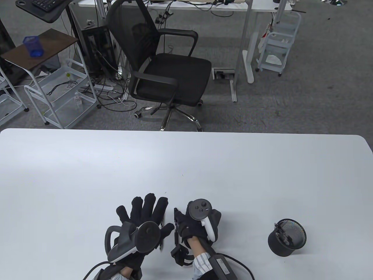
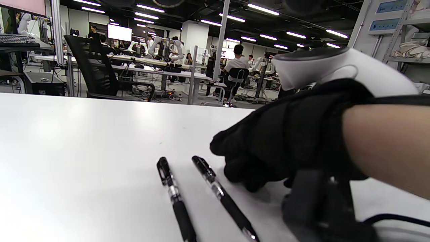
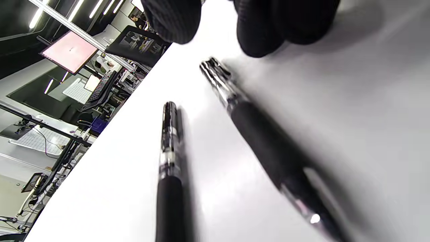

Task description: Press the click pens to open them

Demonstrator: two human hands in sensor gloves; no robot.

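Observation:
Two black click pens lie side by side on the white table (image 1: 87, 175), free of both hands. One pen (image 1: 161, 230) (image 2: 174, 198) (image 3: 169, 161) lies by my left thumb. The other pen (image 1: 175, 230) (image 2: 221, 195) (image 3: 265, 144) lies just left of my right hand. My left hand (image 1: 145, 210) rests flat on the table with its fingers spread and holds nothing. My right hand (image 1: 186, 221) (image 2: 268, 151) is curled, knuckles near the table; its fingertips (image 3: 255, 33) hover just beyond the end of the nearer pen and grip nothing.
A black mesh pen cup (image 1: 287, 237) stands to the right of my right hand, with more pens (image 1: 281, 232) in it. Beyond the table's far edge stands a black office chair (image 1: 163, 67).

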